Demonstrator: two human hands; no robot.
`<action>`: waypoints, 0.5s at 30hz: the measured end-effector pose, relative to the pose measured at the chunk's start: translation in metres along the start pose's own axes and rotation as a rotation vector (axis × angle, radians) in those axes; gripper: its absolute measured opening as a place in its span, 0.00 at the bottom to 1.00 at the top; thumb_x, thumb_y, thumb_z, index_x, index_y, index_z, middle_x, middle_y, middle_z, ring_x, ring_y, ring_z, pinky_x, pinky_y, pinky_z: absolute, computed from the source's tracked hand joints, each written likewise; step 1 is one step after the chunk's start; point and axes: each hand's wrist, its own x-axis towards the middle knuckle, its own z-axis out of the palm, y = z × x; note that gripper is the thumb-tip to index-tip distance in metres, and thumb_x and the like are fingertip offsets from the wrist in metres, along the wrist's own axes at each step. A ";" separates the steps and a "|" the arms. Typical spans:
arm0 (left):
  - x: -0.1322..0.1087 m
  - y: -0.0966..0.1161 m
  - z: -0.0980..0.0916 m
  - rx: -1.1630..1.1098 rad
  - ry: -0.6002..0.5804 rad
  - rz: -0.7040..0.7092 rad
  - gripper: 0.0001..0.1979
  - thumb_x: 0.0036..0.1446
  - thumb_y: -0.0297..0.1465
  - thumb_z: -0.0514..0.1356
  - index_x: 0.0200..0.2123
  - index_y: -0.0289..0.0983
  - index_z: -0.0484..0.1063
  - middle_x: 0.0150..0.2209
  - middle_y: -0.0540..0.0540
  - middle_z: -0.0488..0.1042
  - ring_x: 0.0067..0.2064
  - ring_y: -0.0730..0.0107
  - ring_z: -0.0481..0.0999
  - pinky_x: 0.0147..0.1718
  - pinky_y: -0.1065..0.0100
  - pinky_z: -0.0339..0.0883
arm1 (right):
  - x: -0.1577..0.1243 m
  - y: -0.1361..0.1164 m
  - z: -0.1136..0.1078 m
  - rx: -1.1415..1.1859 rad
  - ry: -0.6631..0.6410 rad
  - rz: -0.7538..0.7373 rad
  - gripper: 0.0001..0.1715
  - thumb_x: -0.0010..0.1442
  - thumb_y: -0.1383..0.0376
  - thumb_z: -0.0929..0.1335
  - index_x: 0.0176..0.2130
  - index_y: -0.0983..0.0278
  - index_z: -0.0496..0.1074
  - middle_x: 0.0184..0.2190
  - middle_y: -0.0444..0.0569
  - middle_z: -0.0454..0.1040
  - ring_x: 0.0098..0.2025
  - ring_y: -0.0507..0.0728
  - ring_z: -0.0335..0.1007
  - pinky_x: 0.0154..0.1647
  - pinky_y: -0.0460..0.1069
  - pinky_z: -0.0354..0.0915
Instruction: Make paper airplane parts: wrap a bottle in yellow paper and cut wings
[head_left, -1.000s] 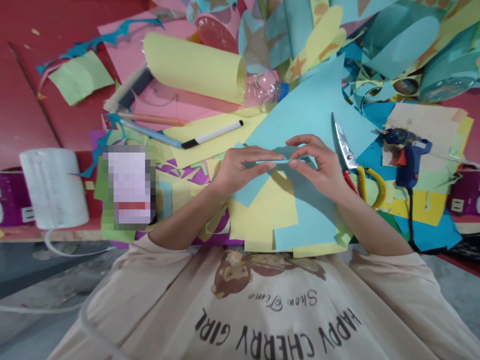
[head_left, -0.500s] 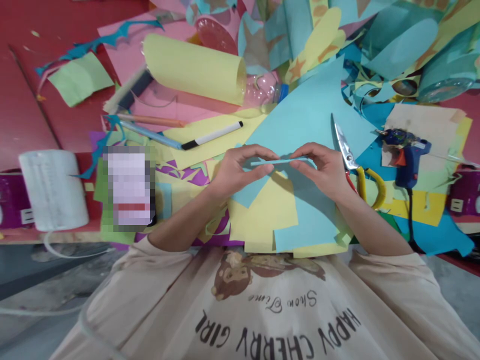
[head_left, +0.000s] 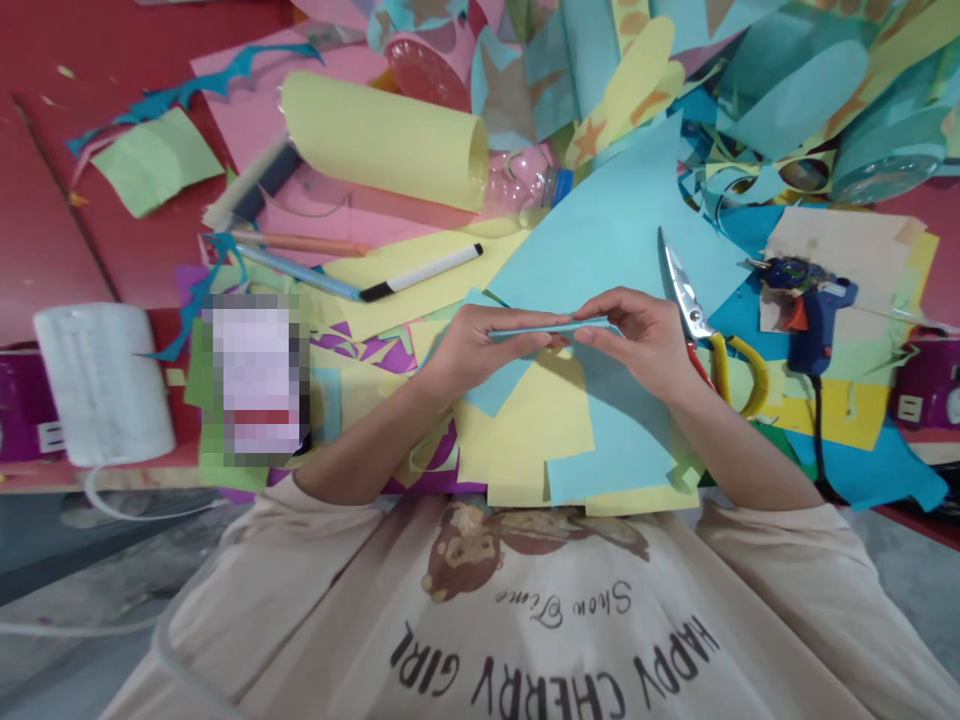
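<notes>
A thin piece of light blue paper (head_left: 529, 328), seen nearly edge-on, is pinched between both hands above the papers. My left hand (head_left: 480, 340) grips its left part, thumb below and fingers along the top. My right hand (head_left: 637, 330) has its right end between thumb and fingers. The fingertips of the two hands nearly meet at the middle and hide part of the paper. Under them lie a large light blue sheet (head_left: 600, 240) and a yellow sheet (head_left: 525, 430). Scissors with yellow handles (head_left: 720, 360) rest just right of my right hand.
A blue glue gun (head_left: 814, 320) lies at the right with its cord running down. A black-and-white marker (head_left: 424, 272), a plastic bottle wrapped in yellow paper (head_left: 382, 140), and a white box-like device (head_left: 105, 385) are at left. Paper-covered bottles and cut shapes crowd the back.
My left hand has flattened its fingers along the blue paper, and the hands have come closer together. The paper now shows as a narrower strip. The view has shifted slightly.
</notes>
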 end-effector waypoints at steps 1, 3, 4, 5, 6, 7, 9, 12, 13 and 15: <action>0.000 0.000 0.000 0.000 0.000 -0.002 0.14 0.52 0.41 0.67 0.40 0.41 0.82 0.34 0.47 0.83 0.36 0.66 0.84 0.38 0.69 0.78 | 0.000 0.000 0.000 0.013 0.014 0.008 0.08 0.51 0.59 0.76 0.31 0.60 0.77 0.28 0.43 0.77 0.29 0.50 0.71 0.29 0.47 0.67; 0.001 0.000 0.000 -0.003 0.002 0.004 0.13 0.52 0.41 0.67 0.40 0.42 0.82 0.34 0.47 0.83 0.36 0.66 0.84 0.38 0.70 0.78 | -0.001 -0.001 0.001 0.047 0.034 0.029 0.08 0.49 0.60 0.76 0.29 0.60 0.77 0.26 0.42 0.77 0.28 0.49 0.71 0.28 0.46 0.67; 0.001 0.000 0.000 -0.004 0.002 0.005 0.13 0.52 0.41 0.67 0.39 0.42 0.82 0.34 0.48 0.83 0.36 0.66 0.84 0.38 0.70 0.78 | -0.001 -0.002 0.002 0.064 0.040 0.040 0.07 0.49 0.61 0.76 0.29 0.60 0.77 0.25 0.42 0.77 0.27 0.49 0.71 0.28 0.47 0.67; 0.001 0.000 0.000 -0.001 0.002 0.002 0.13 0.52 0.42 0.67 0.39 0.42 0.82 0.33 0.48 0.83 0.36 0.66 0.84 0.38 0.69 0.78 | -0.001 -0.002 0.002 0.078 0.044 0.051 0.07 0.49 0.61 0.76 0.28 0.60 0.77 0.25 0.42 0.77 0.27 0.49 0.71 0.28 0.47 0.67; 0.001 0.000 0.000 0.006 0.004 -0.005 0.14 0.52 0.42 0.67 0.39 0.42 0.82 0.33 0.47 0.83 0.36 0.66 0.84 0.39 0.69 0.78 | -0.002 -0.002 0.002 0.087 0.048 0.058 0.07 0.49 0.62 0.77 0.28 0.60 0.78 0.25 0.42 0.77 0.27 0.49 0.72 0.28 0.47 0.68; 0.001 -0.001 0.000 0.015 0.009 -0.012 0.15 0.52 0.43 0.67 0.39 0.42 0.82 0.33 0.47 0.83 0.36 0.66 0.84 0.39 0.69 0.78 | -0.002 -0.003 0.003 0.087 0.055 0.059 0.07 0.48 0.62 0.77 0.28 0.60 0.78 0.25 0.42 0.77 0.27 0.50 0.72 0.29 0.47 0.68; 0.001 -0.001 0.001 0.034 0.019 -0.025 0.16 0.52 0.44 0.67 0.39 0.41 0.82 0.31 0.47 0.83 0.35 0.65 0.83 0.38 0.69 0.78 | -0.002 -0.003 0.003 0.073 0.070 0.050 0.07 0.48 0.61 0.77 0.28 0.60 0.78 0.26 0.42 0.78 0.28 0.50 0.72 0.29 0.48 0.68; 0.000 -0.001 0.001 0.053 0.032 -0.034 0.16 0.52 0.44 0.66 0.38 0.40 0.82 0.29 0.48 0.83 0.35 0.66 0.83 0.36 0.70 0.78 | -0.001 -0.004 0.003 0.063 0.072 0.018 0.06 0.48 0.61 0.77 0.27 0.59 0.78 0.25 0.42 0.78 0.28 0.50 0.72 0.30 0.48 0.68; 0.000 0.000 0.001 0.055 0.033 -0.036 0.16 0.52 0.44 0.66 0.38 0.39 0.82 0.29 0.48 0.83 0.34 0.66 0.83 0.36 0.71 0.78 | -0.001 -0.004 0.002 0.068 0.067 0.009 0.06 0.48 0.61 0.77 0.27 0.59 0.78 0.25 0.42 0.78 0.28 0.50 0.72 0.30 0.48 0.69; 0.000 0.001 0.001 0.052 0.037 -0.045 0.15 0.52 0.43 0.67 0.37 0.39 0.82 0.29 0.48 0.83 0.34 0.67 0.83 0.36 0.72 0.77 | -0.001 -0.004 0.002 0.076 0.051 0.005 0.05 0.49 0.62 0.76 0.28 0.58 0.79 0.26 0.42 0.78 0.29 0.50 0.72 0.31 0.47 0.69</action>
